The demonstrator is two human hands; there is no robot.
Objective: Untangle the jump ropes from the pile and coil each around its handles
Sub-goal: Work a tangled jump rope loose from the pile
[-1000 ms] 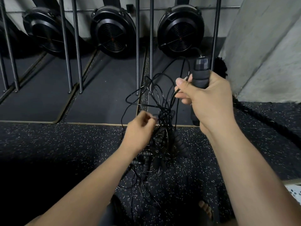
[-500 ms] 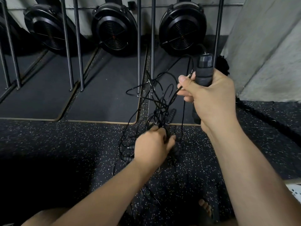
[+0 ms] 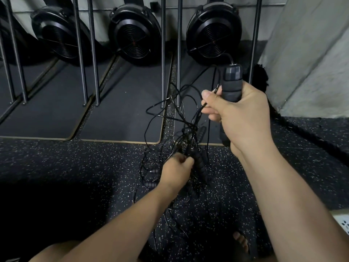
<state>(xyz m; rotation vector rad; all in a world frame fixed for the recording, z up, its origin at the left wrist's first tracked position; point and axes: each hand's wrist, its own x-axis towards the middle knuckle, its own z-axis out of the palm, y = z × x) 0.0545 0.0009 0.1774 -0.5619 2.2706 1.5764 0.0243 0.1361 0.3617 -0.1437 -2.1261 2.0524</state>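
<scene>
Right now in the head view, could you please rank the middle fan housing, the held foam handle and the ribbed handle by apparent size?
1. Middle fan housing, though farthest.
2. Foam handle in the right hand, nearest the camera.
3. Ribbed handle, beside the left hand gripping the tangle; nearness may flatter the foam one.

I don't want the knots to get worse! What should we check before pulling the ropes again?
1. Right hand gripping the handle firmly: ok.
2. Left hand holding the tangle: ok, fingers curl into the cords.
3. Held handle's cord free of the tangle: not ok, it runs down into it.
4. Ribbed handle clear of the knot: not ok, it sits inside.
5. Which cord the left hand holds: cannot tell.
</scene>
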